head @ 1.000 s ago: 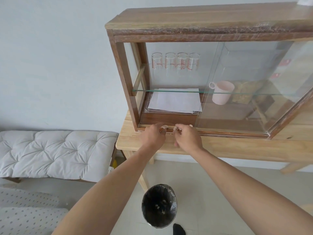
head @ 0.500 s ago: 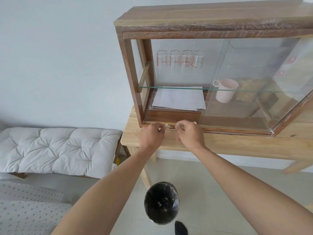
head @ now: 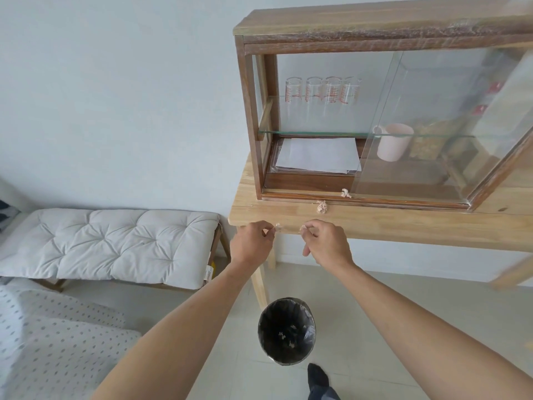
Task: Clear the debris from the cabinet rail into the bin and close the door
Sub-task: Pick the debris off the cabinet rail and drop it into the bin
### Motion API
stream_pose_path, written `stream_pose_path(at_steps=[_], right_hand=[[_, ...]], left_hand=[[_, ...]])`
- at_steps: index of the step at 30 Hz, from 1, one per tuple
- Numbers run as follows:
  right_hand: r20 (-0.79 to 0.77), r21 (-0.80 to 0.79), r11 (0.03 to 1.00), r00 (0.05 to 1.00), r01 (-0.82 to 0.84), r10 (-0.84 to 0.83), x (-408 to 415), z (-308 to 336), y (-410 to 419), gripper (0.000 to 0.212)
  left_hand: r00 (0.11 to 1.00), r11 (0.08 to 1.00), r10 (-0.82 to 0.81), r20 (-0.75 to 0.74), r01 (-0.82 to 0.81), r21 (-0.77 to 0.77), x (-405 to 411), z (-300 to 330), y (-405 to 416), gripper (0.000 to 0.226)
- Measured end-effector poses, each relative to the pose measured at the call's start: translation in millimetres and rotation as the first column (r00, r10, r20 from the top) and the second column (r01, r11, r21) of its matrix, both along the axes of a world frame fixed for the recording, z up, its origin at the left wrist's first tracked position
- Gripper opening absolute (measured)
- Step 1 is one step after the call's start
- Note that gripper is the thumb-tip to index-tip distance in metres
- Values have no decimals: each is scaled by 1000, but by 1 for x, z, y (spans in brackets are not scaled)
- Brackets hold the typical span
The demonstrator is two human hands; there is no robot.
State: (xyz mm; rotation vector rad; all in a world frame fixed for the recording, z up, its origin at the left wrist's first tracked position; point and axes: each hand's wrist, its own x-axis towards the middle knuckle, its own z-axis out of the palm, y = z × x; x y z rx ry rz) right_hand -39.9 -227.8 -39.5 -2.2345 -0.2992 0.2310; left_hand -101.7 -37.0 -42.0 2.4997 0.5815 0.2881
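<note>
A wooden cabinet [head: 248, 111] with a sliding glass door [head: 427, 125] stands on a light wood table [head: 403, 223]; the door sits to the right, leaving the left half uncovered. One pale debris scrap [head: 345, 193] lies on the bottom rail [head: 294, 195] at the door's edge, and a second scrap [head: 322, 207] lies just in front of the rail. My left hand [head: 251, 244] pinches a small scrap [head: 278, 226] and my right hand [head: 326, 243] pinches another [head: 303, 228], both held at the table's front edge. A black-lined bin [head: 286, 330] stands on the floor below, with scraps inside.
A white cushioned bench [head: 109, 243] stands left of the table. A dotted fabric [head: 43, 342] fills the lower left. Inside the cabinet are several glasses [head: 323, 93], a pink mug [head: 393, 141] and paper sheets [head: 317, 155]. My socked foot [head: 317, 376] is beside the bin.
Both hands have pulled back from the cabinet rail to the table's front edge, each with a scrap pinched. Two scraps now show at the rail. The camera view shifted left.
</note>
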Motion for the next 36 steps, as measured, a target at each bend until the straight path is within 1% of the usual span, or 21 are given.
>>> stream_pose_path(at_steps=[8,15,17,23,30,36], right_hand=[[-84,-25,999,996,-23,21,-38,-40,-4,21],[-188,-90,993,981,-71,53,-53,-89,-13,15],[-227,-113,990,972,-90,62,-55,-105,-16,16],[-347,-168,975,935,-143,77,-54,-141,-18,15],[-428,-203,959,899,-195,93,-42,-173,-15,14],[-459,-209,953,882,-221,104,-31,-189,-14,26]], left_hand=[[996,999,11,-92,-14,-36,-40,-37,3,21],[979,999,-7,-204,-3,-50,-61,-84,0,22],[970,998,-10,-241,-5,-64,-64,-98,-1,23],[933,996,17,-359,-47,-77,-63,-134,-1,22],[881,991,23,-473,-82,-105,-55,-168,-7,23],[855,984,22,-518,-110,-140,-48,-181,-11,29]])
